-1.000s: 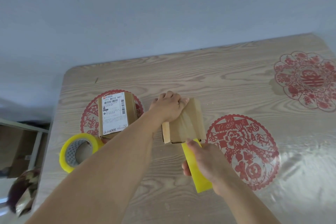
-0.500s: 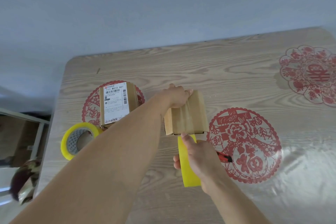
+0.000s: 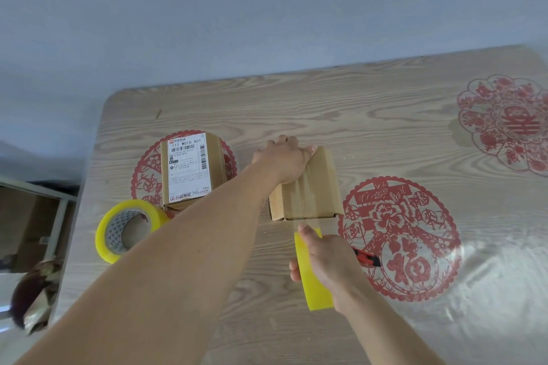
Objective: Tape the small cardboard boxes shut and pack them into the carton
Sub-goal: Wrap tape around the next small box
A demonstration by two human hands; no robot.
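Shipping label [image 3: 187, 170] on the left small box [image 3: 192, 170]: "111 W010 A01" above barcodes (finer print too small to read). Red paper-cut [image 3: 400, 238] on the counter [image 3: 326, 104]: character 福. Far-right paper-cut [image 3: 505, 124]: 囍.

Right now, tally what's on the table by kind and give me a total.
Boxes: 2, plain box and labelled box
Tape rolls: 2, held roll and loose roll
Cutter: 1, red cutter
Total: 5
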